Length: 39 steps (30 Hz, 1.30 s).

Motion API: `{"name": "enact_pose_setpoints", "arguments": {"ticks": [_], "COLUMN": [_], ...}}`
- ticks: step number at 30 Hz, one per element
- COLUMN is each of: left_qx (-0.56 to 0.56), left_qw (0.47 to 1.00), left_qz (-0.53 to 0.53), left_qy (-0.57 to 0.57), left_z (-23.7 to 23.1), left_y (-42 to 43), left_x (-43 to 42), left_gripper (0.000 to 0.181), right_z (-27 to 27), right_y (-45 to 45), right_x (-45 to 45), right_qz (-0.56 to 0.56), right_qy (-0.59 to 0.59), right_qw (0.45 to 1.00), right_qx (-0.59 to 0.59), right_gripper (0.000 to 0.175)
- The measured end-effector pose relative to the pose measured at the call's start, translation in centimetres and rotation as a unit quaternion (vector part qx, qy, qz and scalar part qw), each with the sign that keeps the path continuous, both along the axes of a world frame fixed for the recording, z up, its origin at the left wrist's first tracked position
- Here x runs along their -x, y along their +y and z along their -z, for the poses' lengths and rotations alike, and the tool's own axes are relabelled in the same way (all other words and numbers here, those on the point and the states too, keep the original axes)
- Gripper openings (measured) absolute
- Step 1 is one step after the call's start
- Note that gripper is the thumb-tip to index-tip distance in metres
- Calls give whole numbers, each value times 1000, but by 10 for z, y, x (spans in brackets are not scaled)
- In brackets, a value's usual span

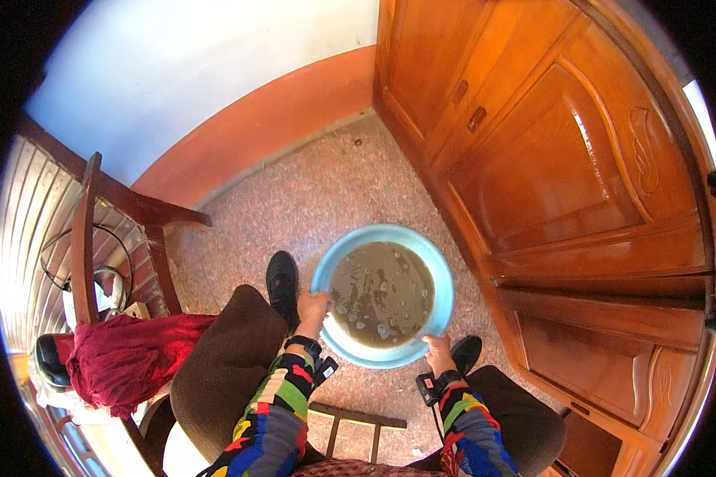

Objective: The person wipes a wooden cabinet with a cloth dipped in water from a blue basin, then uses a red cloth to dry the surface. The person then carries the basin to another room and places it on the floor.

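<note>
A round light-blue plastic basin (pixel 443 262) is in front of me, between my knees and over the speckled floor. Murky brown water (pixel 388 292) with bubbles on its surface lies inside it. My left hand (pixel 314 305) grips the basin's left rim, the thumb over the edge. On the near right rim, my right hand (pixel 438 349) has hold of the basin. Straps with small dark devices are round both wrists. Whether the basin rests on the floor or is held just above it, I cannot tell.
A wooden cabinet (pixel 549 161) stands along the right. To the left are a slatted wooden bench (pixel 155 262) and a dark red cloth (pixel 131 358). My black shoes (pixel 283 280) flank the basin. A small wooden frame (pixel 358 415) lies low between my arms.
</note>
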<state>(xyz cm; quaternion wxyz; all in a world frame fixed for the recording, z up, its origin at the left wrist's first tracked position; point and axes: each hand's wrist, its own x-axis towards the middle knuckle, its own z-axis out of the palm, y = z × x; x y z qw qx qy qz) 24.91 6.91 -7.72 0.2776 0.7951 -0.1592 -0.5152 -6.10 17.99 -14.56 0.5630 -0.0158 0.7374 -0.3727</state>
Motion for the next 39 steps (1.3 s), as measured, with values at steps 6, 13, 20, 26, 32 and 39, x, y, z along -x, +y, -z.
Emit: {"name": "enact_pose_setpoints", "arguments": {"ticks": [6,13,20,26,32,39], "left_qx": [-48,11,121,185,181,151], "left_qw": [998,992,988,976,963,967], "left_qz": [-21,-54,-46,82,179,180], "left_qy": [40,113,81,81,92,95], "left_z": [-10,-46,-156,-256,-305,-267], "left_y": [13,28,9,7,-2,-23], "left_x": [-9,4,3,-36,-48,-37], "left_gripper": [19,17,18,14,11,13], "right_z": [1,-66,-167,-244,-281,-269], "right_y": [-15,-27,-45,-49,-51,-65], "right_x": [25,44,35,34,40,42], "right_qz": [-34,-68,-48,-90,-82,-86], "right_qy": [57,131,129,119,55,35], "right_qw": [990,978,950,942,946,950], "right_qx": [122,149,279,299,308,298], "right_gripper": [42,45,48,43,39,47]}}
